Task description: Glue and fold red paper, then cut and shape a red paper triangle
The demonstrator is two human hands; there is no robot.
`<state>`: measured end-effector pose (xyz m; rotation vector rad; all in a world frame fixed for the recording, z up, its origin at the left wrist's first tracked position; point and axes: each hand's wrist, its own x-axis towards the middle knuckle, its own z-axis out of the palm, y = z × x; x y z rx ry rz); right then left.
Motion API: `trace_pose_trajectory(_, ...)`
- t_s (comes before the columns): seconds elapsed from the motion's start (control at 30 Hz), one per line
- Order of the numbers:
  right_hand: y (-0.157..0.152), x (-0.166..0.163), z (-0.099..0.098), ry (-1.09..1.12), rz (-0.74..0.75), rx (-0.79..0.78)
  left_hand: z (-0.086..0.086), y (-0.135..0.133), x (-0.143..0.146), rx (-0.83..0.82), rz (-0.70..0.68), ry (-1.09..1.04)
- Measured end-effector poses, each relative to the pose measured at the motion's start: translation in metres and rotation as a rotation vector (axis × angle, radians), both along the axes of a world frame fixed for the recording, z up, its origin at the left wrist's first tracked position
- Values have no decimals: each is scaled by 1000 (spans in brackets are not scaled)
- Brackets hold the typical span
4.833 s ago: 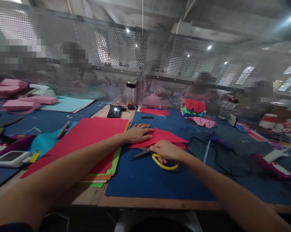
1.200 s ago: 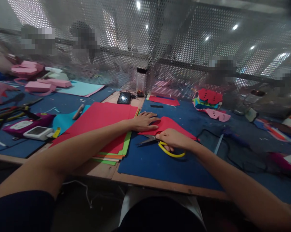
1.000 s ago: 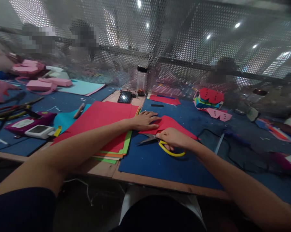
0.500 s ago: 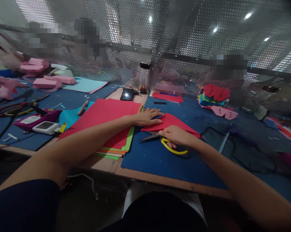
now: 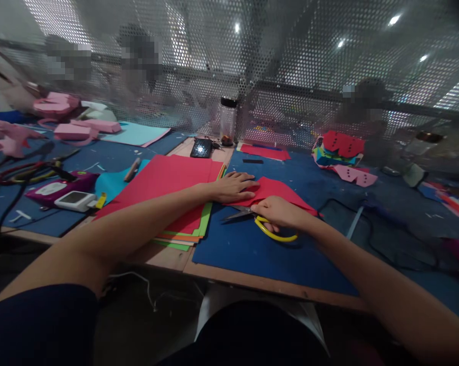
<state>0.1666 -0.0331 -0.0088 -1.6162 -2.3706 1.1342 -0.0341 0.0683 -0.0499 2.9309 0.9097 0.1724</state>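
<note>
A small folded red paper sheet [image 5: 279, 190] lies on the blue mat [image 5: 252, 249]. My left hand [image 5: 233, 187] rests flat on its left edge, fingers stretched out. My right hand [image 5: 277, 212] is closed round the yellow handles of a pair of scissors [image 5: 265, 227], whose steel blades point left along the sheet's near edge.
A stack of coloured paper with a large red sheet on top [image 5: 164, 183] lies left of my hands. A phone [image 5: 201, 148] and a clear jar [image 5: 228, 122] stand behind it by the perforated metal screen [image 5: 290, 66]. Paper cut-outs [image 5: 338, 150], black cables [image 5: 370, 234] and a purple device [image 5: 61, 185] surround the mat.
The camera has tilted down and shifted slightly. Both hands stay in place on the red sheet and the scissors, with no clear movement.
</note>
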Motion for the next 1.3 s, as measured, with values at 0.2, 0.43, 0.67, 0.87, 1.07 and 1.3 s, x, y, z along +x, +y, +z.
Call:
trace_pose_trajectory(0.2, -2, -1, 6, -6, 25, -16, -2, 3, -1, 11, -11, 3)
trace_pose_trajectory(0.43, -1, -1, 3, -10, 16, 9, -1, 2, 0, 12, -11, -6)
trace_pose_trajectory(0.67, -1, -1, 2, 17, 29, -17, 1, 0, 0, -26, 2, -22)
trace_pose_trajectory(0.87, -4, -5, 3, 44, 23, 3, 2, -2, 0, -11, -1, -16)
trace_pose_trajectory(1.07, -4, -4, 3, 55, 15, -16, 2, -1, 0, -3, 5, -16)
trace_pose_trajectory(1.3, -5, -5, 6, 46, 39, 4, 1, -1, 0, 4, 10, -13)
